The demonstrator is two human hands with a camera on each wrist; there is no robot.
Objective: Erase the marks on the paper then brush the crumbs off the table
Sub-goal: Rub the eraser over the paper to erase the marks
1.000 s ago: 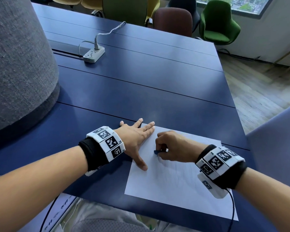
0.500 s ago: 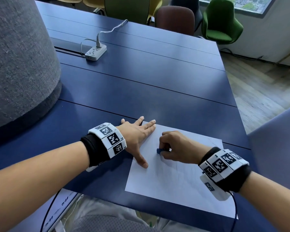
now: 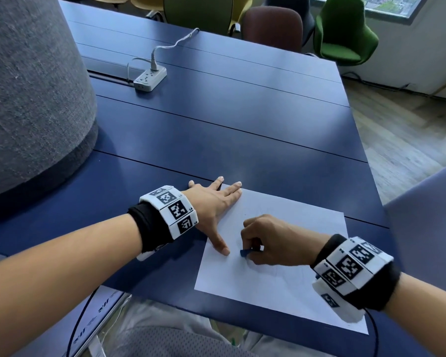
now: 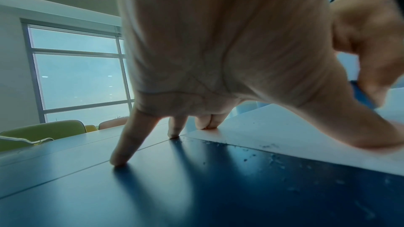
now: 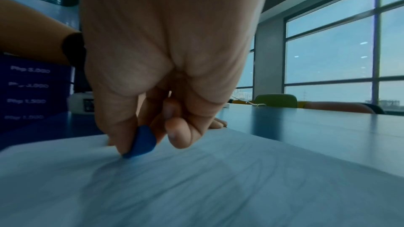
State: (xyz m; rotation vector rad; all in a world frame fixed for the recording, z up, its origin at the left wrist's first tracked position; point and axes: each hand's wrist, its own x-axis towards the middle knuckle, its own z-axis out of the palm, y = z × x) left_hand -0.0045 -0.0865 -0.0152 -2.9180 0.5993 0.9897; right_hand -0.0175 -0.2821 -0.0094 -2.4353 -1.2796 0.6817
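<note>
A white sheet of paper (image 3: 289, 287) lies near the front edge of the dark blue table (image 3: 216, 130), with faint pencil marks (image 3: 283, 271) on it. My left hand (image 3: 214, 204) lies flat with fingers spread, pressing the paper's left edge; thumb and two fingers are on the sheet, the others on the table. My right hand (image 3: 265, 243) pinches a small blue eraser (image 3: 244, 252) and holds its tip on the paper. The eraser (image 5: 142, 141) shows between thumb and fingers in the right wrist view. Small eraser crumbs (image 4: 268, 158) lie on the table beside the paper's edge (image 4: 251, 137).
A white power strip (image 3: 150, 78) with its cable sits far back on the table. A large grey fabric-covered cylinder (image 3: 29, 94) stands at the left. Chairs (image 3: 345, 32) line the far edge, and the table's right edge drops to a wooden floor (image 3: 402, 140).
My right hand with the eraser has slid toward me and slightly left across the paper, close to my left thumb. The left hand has kept its place on the paper.
</note>
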